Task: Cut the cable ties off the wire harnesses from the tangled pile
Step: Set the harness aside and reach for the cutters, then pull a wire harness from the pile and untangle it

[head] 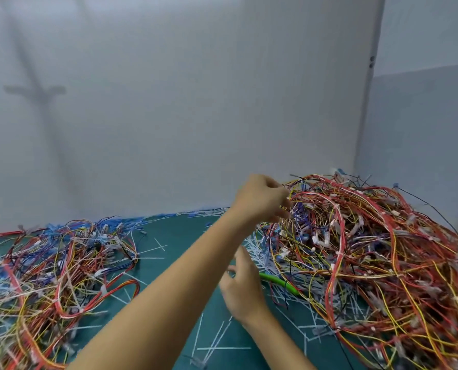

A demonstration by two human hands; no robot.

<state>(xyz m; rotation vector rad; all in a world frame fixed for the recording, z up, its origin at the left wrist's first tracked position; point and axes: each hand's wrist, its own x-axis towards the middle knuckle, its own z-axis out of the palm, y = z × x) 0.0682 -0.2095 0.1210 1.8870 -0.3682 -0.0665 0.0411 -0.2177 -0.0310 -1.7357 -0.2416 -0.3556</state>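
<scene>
Wires in red, yellow, orange, blue and black fill the head view, heaped into a tangled pile [369, 249] that takes up the right half of the lower frame and rises against the pale wall [169, 102]. White connectors and tie heads show all through it. The left hand [262, 200] reaches in from the lower left, across the centre, to the upper left edge of this pile. Its fingers are curled and pinch a few strands at the pile's rim; which strands exactly is hard to tell in the blur.

The right hand [242, 287] sits lower, just right of centre, with its forearm coming up from the bottom edge. Its fingers are loosely spread and point upward, holding nothing. Just beside it, towards the right, a green tube-like handle [276, 280] lies partly under the pile's near edge.

A second, flatter spread of wires [56, 263] covers the lower left of the frame, well apart from the big pile. Between the two shows the dark green bench [177, 231], strewn with thin white cut cable ties [214, 340], lying crossed over each other near the bottom centre
</scene>
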